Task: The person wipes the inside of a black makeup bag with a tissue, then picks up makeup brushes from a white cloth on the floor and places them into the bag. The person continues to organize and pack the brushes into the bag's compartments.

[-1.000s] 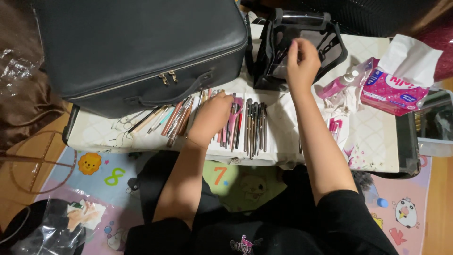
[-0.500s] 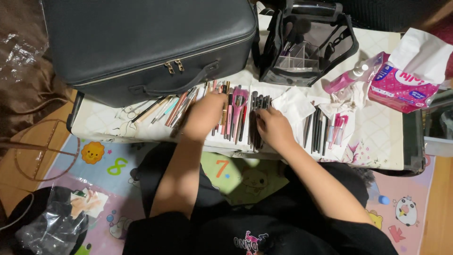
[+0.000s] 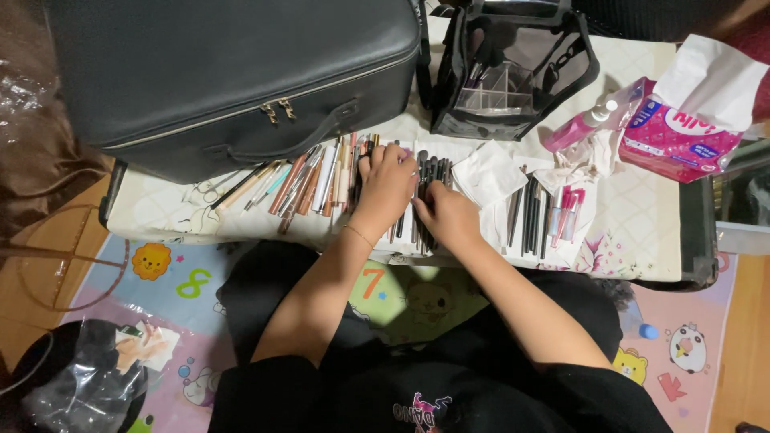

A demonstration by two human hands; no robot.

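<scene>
A row of makeup pencils and brushes [image 3: 309, 180] lies on a low table [image 3: 642, 232] covered by a pale patterned cloth. My left hand [image 3: 387, 186] rests flat on the pencils near the middle of the row, fingers spread. Just to its right, my right hand [image 3: 446, 212] has its fingers curled around a bunch of dark brushes [image 3: 427, 170], pinching them. A second small group of dark and pink sticks [image 3: 547, 212] lies further right, apart from both hands.
A large black zipped case [image 3: 241, 72] fills the table's back left. A clear black-trimmed organiser bag [image 3: 505, 76] stands behind the hands. A pink bottle [image 3: 579, 127], crumpled tissues [image 3: 589, 156], a pink tissue pack [image 3: 682, 132] sit at right. A colourful play mat [image 3: 172, 277] covers the floor.
My right hand has come down from the clear organiser bag to the dark brushes beside my left hand. The left hand stays on the pencil row.
</scene>
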